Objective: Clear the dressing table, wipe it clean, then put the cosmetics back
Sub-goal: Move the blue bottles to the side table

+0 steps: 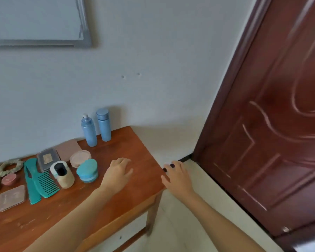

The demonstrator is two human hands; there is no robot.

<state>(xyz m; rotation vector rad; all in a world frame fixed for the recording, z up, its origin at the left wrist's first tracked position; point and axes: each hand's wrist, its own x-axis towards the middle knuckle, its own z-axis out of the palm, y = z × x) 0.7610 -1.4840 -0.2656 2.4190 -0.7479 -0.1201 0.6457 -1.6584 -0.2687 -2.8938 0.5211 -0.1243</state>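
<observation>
Cosmetics [62, 174] crowd the left half of the dressing table [135, 195]. Two blue bottles [96, 128] stand upright by the wall at eleven o'clock from my left hand [117, 172]. A teal jar [87, 170] sits near it at nine, with the teal combs [42, 180] farther that way. My left hand rests on bare wood, fingers relaxed, holding nothing. My right hand [177, 176], at three o'clock, hangs by the table's right edge, loosely bent, empty. A brown door [273, 142] stands at two.
</observation>
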